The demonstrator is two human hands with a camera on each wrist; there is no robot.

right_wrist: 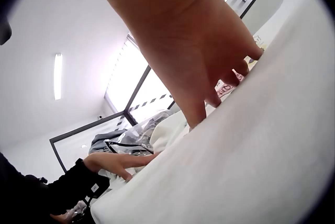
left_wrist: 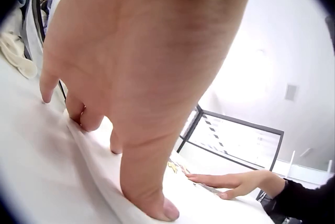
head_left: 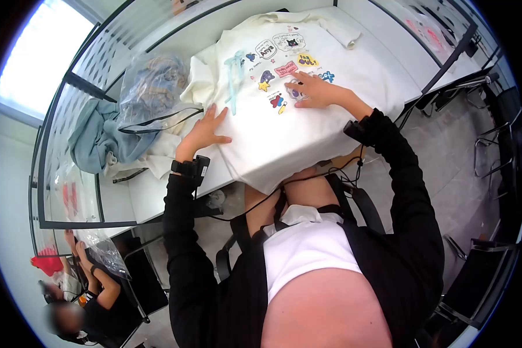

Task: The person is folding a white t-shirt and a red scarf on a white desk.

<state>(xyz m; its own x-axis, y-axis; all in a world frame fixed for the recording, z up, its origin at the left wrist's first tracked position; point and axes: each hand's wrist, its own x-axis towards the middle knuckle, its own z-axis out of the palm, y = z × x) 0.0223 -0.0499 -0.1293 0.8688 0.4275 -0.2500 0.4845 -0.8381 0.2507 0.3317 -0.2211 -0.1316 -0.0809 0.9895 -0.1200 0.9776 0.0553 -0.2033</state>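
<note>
A white sweatshirt (head_left: 255, 136) with colorful cartoon prints and a light blue ribbon (head_left: 234, 81) lies spread over the table, its near edge hanging past the table's front. My left hand (head_left: 205, 131) rests at its left side, fingers spread, and the left wrist view shows the thumb (left_wrist: 149, 203) and fingertips touching white cloth. Farther right, my right hand (head_left: 320, 93) rests on the printed area with fingers spread and partly covers a purple print. In the right wrist view its fingertips (right_wrist: 213, 98) touch the cloth. Neither hand grips anything.
Left of the sweatshirt lie a blue-grey garment (head_left: 95, 136) and a clear plastic bag (head_left: 153, 81) with clothing inside. Black-framed clear partitions (head_left: 93, 224) border the white table. A black cable (head_left: 255, 207) runs across my lap. Another person (head_left: 101, 290) sits at the lower left.
</note>
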